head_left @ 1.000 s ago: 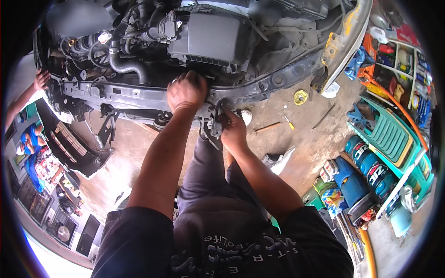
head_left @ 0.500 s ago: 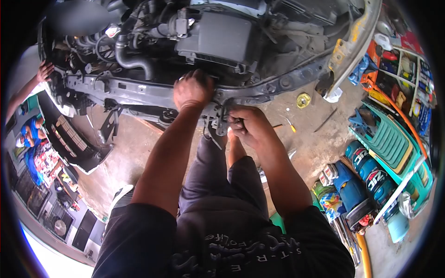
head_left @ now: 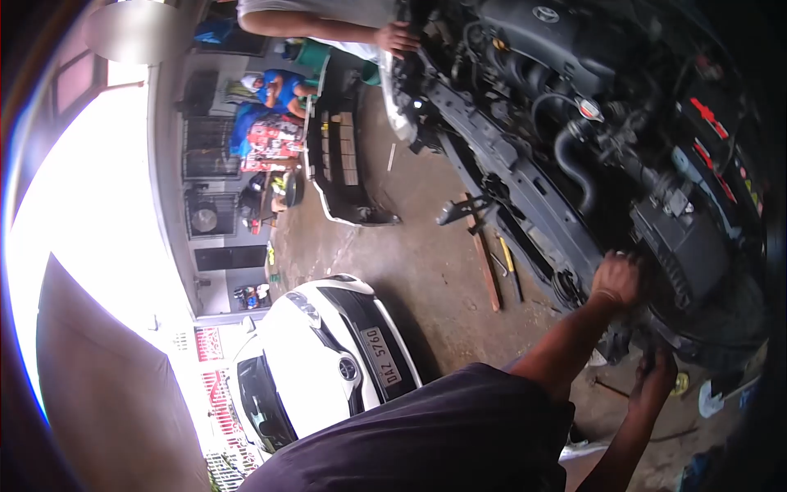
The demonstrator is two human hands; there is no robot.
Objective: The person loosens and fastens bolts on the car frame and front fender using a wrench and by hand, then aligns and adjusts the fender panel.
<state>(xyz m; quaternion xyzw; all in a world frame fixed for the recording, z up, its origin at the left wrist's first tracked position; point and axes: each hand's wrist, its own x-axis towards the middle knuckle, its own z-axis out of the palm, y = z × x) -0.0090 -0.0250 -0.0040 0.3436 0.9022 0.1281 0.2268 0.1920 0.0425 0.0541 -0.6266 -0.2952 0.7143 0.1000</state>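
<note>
My left hand (head_left: 620,277) rests closed on the dark front crossmember (head_left: 545,201) of the open engine bay, beside the black air filter box (head_left: 684,246). What its fingers grip, if anything, is hidden. Just below it, my right hand (head_left: 654,373) is at the underside of the crossmember near a bracket. Its fingers are in shadow and hard to make out. A curved black hose (head_left: 574,168) and the engine cover (head_left: 557,33) lie farther up in the bay.
Another person's hand (head_left: 397,38) touches the far end of the car front. A detached bumper (head_left: 332,156) lies on the floor. Behind stands a white car (head_left: 316,361). A wooden strip (head_left: 485,266) and a yellow-handled tool (head_left: 508,256) lie nearby. A person in blue (head_left: 281,88) sits farther off.
The view has swung left and tilted, bringing the white car into sight and moving my hands to the lower right. My left hand stays on the crossmember, my right hand just below.
</note>
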